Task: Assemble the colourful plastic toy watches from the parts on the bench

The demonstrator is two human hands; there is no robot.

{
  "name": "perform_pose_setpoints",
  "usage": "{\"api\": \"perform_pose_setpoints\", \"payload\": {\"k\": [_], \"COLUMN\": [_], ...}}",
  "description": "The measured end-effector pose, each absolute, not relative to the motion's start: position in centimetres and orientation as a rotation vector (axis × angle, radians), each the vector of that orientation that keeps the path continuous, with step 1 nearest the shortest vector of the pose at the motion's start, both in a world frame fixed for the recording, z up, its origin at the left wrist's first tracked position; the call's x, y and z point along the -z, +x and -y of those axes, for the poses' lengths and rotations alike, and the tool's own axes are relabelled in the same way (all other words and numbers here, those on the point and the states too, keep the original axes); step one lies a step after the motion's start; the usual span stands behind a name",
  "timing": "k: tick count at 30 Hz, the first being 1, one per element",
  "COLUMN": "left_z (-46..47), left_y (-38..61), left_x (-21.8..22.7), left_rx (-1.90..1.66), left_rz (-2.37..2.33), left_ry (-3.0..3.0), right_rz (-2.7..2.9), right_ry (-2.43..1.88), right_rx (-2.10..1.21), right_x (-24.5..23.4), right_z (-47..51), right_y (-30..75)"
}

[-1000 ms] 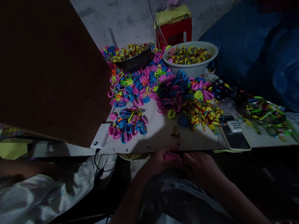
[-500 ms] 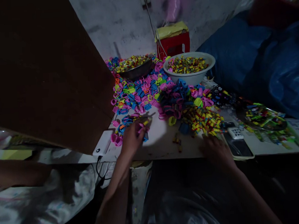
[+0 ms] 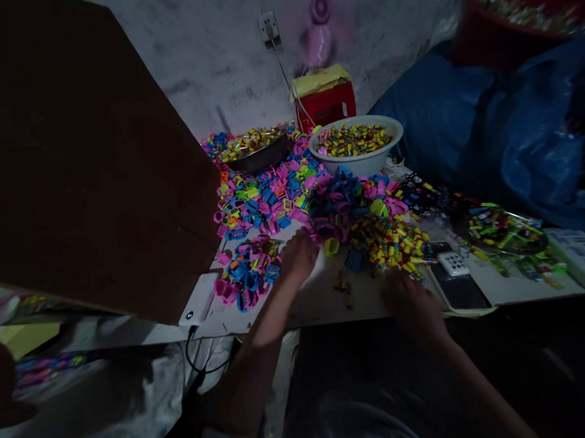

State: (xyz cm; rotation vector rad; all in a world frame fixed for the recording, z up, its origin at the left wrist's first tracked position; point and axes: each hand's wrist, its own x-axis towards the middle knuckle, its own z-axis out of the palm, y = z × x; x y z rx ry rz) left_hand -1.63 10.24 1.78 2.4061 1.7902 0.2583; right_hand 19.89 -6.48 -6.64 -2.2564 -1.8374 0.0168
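Left fingers (image 3: 308,239) by pink and blue pieces (image 3: 335,202); right fingers (image 3: 400,285) by yellow pieces (image 3: 399,241) (opening, hold unclear for both)

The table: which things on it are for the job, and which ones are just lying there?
Likely for the job:
- pink and blue pieces, nearest the left hand
- small yellow-and-red pieces, by the right hand
- pale basin of similar yellow-and-red pieces

Probably just lying there:
- phone
- white box with a black cable

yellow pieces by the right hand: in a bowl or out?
Out, loose on the table: the yellow pieces lie heaped just beyond the right hand, with no rim or wall showing around them.
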Motion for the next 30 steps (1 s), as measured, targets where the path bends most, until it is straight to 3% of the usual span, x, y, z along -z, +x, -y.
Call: {"api": "perform_pose_setpoints", "payload": {"k": [6, 17, 24, 30], "left_z": [-11.9, -8.4, -2.5, 1.7], "left_y": [3.7, -0.6, -2.5, -2.4], "left_x": [1.4, 2.0, 1.7, 0.1], "left_rx": [-0.312, -0.782, -0.815, -0.787], "left_rz": [-1.779, -1.316, -1.16, -0.955], "left_ry": [2.254, 2.024, 1.639, 0.902], "right_rz": [1.864, 1.779, 1.756, 1.753], "right_ry": [-2.281, -2.179, -2.136, -2.02], "right_rx": [-0.046, -0.035, -0.258, -0.383], "right_x": [6.9, 7.6, 7.8, 7.2], "right_z": [6.9, 7.2, 7.4, 7.0], "right_y": [20.5, 20.5, 20.1, 19.9]}}
